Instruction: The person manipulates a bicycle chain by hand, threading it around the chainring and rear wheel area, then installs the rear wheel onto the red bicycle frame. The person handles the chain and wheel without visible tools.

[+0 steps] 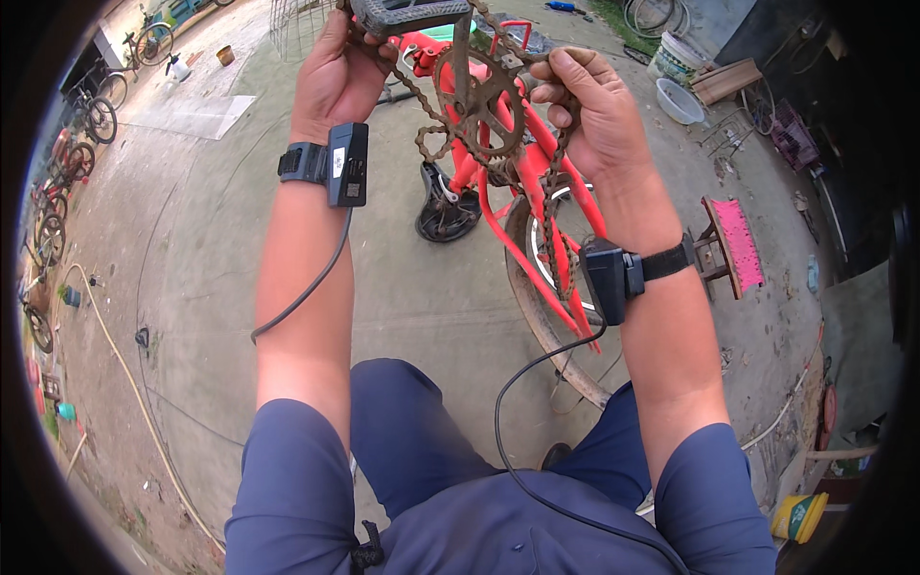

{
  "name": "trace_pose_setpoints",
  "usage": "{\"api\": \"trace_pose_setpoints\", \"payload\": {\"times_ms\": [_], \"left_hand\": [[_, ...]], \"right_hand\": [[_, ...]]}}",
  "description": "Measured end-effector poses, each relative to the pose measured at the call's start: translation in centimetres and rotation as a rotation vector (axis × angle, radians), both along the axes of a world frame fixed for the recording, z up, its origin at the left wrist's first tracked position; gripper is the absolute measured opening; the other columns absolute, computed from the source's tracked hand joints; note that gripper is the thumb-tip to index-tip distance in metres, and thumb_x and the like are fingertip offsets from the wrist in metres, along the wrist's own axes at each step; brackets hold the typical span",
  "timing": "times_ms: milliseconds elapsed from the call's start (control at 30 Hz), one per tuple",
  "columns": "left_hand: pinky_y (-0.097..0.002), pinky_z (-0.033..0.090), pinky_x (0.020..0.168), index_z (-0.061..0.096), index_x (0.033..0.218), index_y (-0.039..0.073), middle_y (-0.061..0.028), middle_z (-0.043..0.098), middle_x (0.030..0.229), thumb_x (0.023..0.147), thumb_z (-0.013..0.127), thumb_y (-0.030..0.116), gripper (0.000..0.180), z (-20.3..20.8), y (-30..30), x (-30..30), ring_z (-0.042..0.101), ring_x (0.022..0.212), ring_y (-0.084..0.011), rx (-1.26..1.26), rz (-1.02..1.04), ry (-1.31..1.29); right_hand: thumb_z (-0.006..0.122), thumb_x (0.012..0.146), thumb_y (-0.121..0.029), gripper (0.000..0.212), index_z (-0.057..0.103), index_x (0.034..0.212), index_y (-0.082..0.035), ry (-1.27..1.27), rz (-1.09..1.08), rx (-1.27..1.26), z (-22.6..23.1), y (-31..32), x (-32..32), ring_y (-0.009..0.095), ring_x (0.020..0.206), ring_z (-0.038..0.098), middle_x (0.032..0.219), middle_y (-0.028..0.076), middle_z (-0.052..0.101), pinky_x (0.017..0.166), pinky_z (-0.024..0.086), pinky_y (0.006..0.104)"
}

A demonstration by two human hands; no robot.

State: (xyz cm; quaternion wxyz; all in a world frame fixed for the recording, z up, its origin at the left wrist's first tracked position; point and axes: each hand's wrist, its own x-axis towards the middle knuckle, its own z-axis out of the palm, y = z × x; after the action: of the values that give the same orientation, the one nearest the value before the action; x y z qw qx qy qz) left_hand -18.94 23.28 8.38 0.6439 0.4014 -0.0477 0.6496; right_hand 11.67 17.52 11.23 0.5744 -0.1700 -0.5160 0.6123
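A red bicycle (526,172) stands upside down before me, its black saddle (447,218) low by the ground. A rusty, greasy chain (548,225) hangs loose about the chainring (518,115), with a kinked loop dangling on the left. My left hand (337,81) is closed at the chain's left stretch, beside the black pedal (414,14), which partly hides its fingertips. To the right of the chainring, my right hand (594,110) pinches the chain between thumb and fingers, and a length drops from it toward the wheel (539,321).
Black devices with cables are strapped to both wrists. A pink-topped stool (736,247), a white basin (679,101) and a bucket (677,57) stand to the right. Several bicycles (100,117) line the far left. A hose (129,379) lies along the left ground.
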Motion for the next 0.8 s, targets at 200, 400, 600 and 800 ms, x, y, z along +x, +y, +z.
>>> {"api": "trace_pose_setpoints", "payload": {"times_ms": [200,400,600,800], "left_hand": [[-0.0354,0.046,0.08,0.061,0.121,0.009,-0.0017,0.062,0.096,0.106,0.053,0.031,0.028,0.9,-1.2,0.9,0.055,0.085,-0.0155,-0.129,0.167,-0.023],[-0.0311,0.045,0.079,0.059,0.128,0.009,0.0001,0.057,0.09,0.105,0.055,0.031,0.031,3.2,-2.4,0.5,0.053,0.082,-0.0108,-0.033,0.145,-0.025],[-0.0327,0.048,0.076,0.061,0.127,0.006,-0.0017,0.057,0.089,0.105,0.056,0.024,0.029,2.9,-5.8,-1.5,0.055,0.08,-0.0147,0.083,0.176,0.092],[-0.0375,0.048,0.084,0.06,0.13,0.002,-0.0017,0.056,0.093,0.102,0.06,0.027,0.037,1.0,-12.7,-2.8,0.054,0.09,-0.0172,0.082,0.314,0.181]], "right_hand": [[0.066,0.099,-0.014,0.01,0.066,0.107,-0.008,-0.023,0.012,-0.001,0.4,0.2,-0.9,0.013,0.074,0.072,0.098,0.012,0.075,0.051,0.045,0.019],[0.066,0.099,-0.012,0.009,0.063,0.104,-0.005,0.043,0.063,0.012,0.9,0.3,-0.6,0.014,0.071,0.072,0.094,0.014,0.075,0.047,0.043,0.0193],[0.064,0.1,-0.011,0.007,0.065,0.104,-0.005,0.087,0.194,0.057,1.3,-0.9,-1.1,0.014,0.069,0.072,0.094,0.015,0.075,0.047,0.043,0.0191],[0.064,0.1,-0.01,0.007,0.064,0.105,-0.005,0.052,0.221,0.11,1.6,-3.8,-1.3,0.014,0.068,0.072,0.094,0.016,0.075,0.046,0.044,0.0188]]}}
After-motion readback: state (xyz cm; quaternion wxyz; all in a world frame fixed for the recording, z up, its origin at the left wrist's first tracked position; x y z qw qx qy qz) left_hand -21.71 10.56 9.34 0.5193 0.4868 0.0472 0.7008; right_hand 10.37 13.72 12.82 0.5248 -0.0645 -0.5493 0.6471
